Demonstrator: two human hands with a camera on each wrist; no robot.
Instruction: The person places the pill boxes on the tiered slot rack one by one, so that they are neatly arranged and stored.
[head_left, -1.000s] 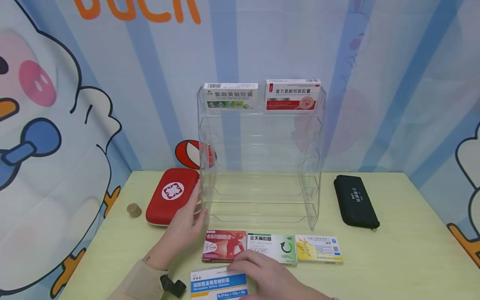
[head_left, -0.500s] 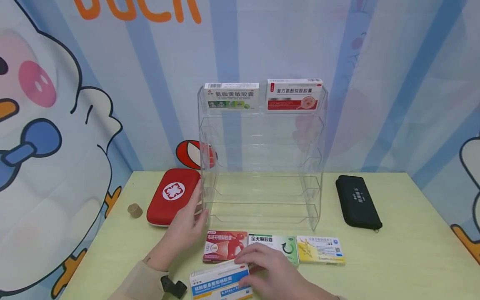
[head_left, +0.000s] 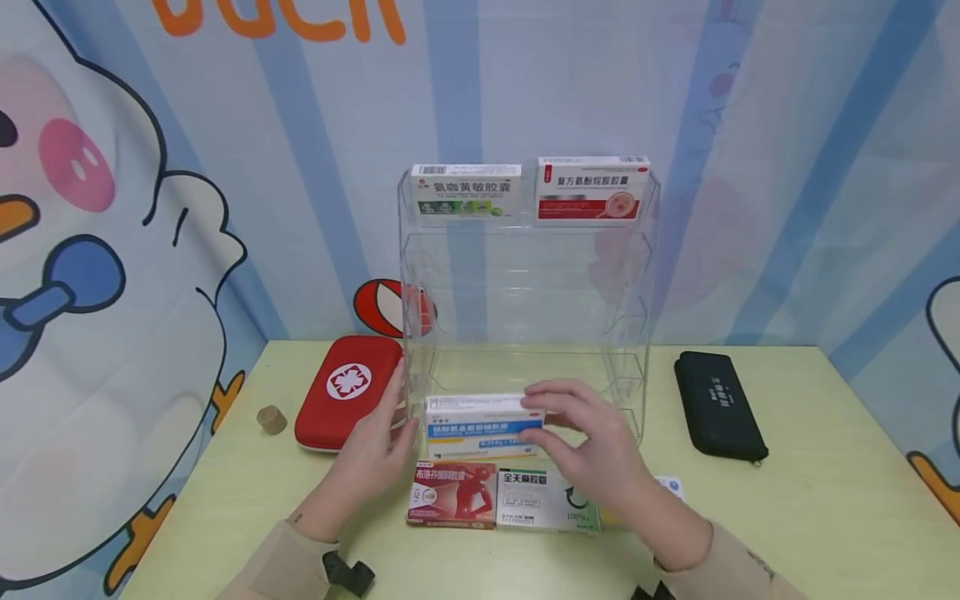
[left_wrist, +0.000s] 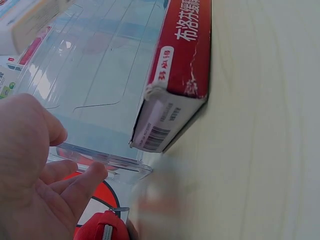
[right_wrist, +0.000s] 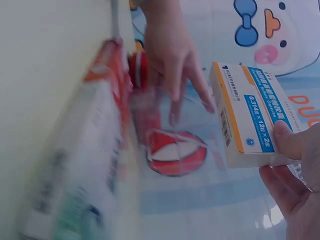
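My right hand (head_left: 592,433) pinches the right end of a white, blue and yellow medicine box (head_left: 480,433). The box is upright in front of the lower tiers of a clear acrylic display rack (head_left: 525,308). In the right wrist view, thumb and fingers hold the same medicine box (right_wrist: 250,115) by opposite sides. My left hand (head_left: 375,446) holds the rack's lower left edge; in the left wrist view the rack's side wall (left_wrist: 100,156) lies between its thumb and fingers. On the table below are a red medicine box (head_left: 452,496) and a green-white one (head_left: 543,500).
In the rack's top tier stand a green-white box (head_left: 467,193) and a red-white box (head_left: 592,192). A red first-aid case (head_left: 348,392) and a cork-like stub (head_left: 271,420) lie left, a black zip case (head_left: 720,406) right. My right forearm mostly covers a yellow-white box (head_left: 670,485).
My right hand has lifted the blue and white medicine box from the table's front and carried it forward, up to the rack. The left hand stays on the rack's edge.
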